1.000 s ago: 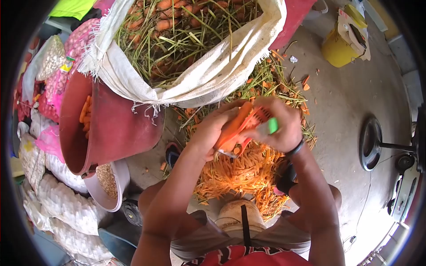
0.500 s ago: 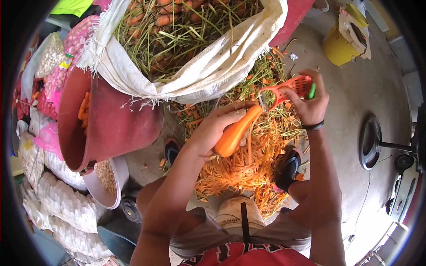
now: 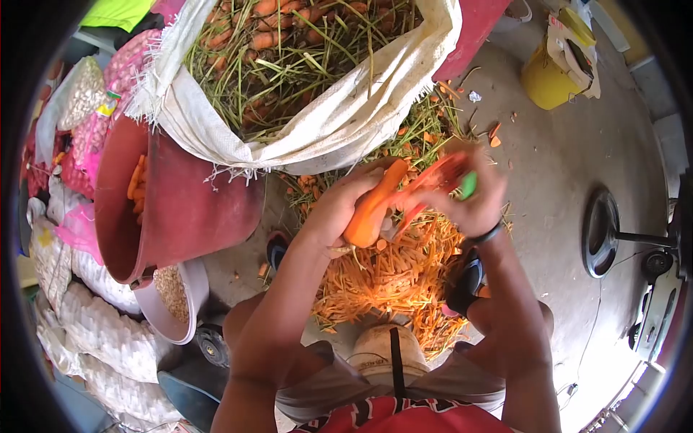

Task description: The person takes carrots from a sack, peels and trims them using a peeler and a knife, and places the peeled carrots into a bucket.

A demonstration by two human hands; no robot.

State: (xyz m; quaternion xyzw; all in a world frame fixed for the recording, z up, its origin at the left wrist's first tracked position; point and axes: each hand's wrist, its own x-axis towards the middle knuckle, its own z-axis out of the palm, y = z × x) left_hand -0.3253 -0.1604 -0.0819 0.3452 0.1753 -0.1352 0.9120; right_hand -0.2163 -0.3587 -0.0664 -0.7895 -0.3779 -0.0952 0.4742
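Observation:
My left hand (image 3: 338, 209) is closed around a peeled, bright orange carrot (image 3: 369, 215), held at a slant with one end pointing up and right. Blurred by motion, my right hand (image 3: 480, 195) grips a red peeler (image 3: 435, 173) with a green part at its handle; its blade end is close to the carrot's right side. Below both hands lies a heap of orange peelings (image 3: 382, 281) on the floor. Above them, an open white sack (image 3: 346, 130) holds unpeeled carrots (image 3: 268, 36) with green stalks over them.
A red tub (image 3: 202, 195) with some peeled carrots stands left, beside a pale bucket of grains (image 3: 193, 289). Filled bags (image 3: 108, 332) line the far left. At the right are a yellow bucket (image 3: 545, 79) and a round black stand base (image 3: 600, 231). A white bucket (image 3: 386, 350) sits between my legs.
My right hand and the peeler have moved left and down, back toward the carrot, after being raised away from it half a second ago. My left hand still holds the carrot, now turned slightly more upright.

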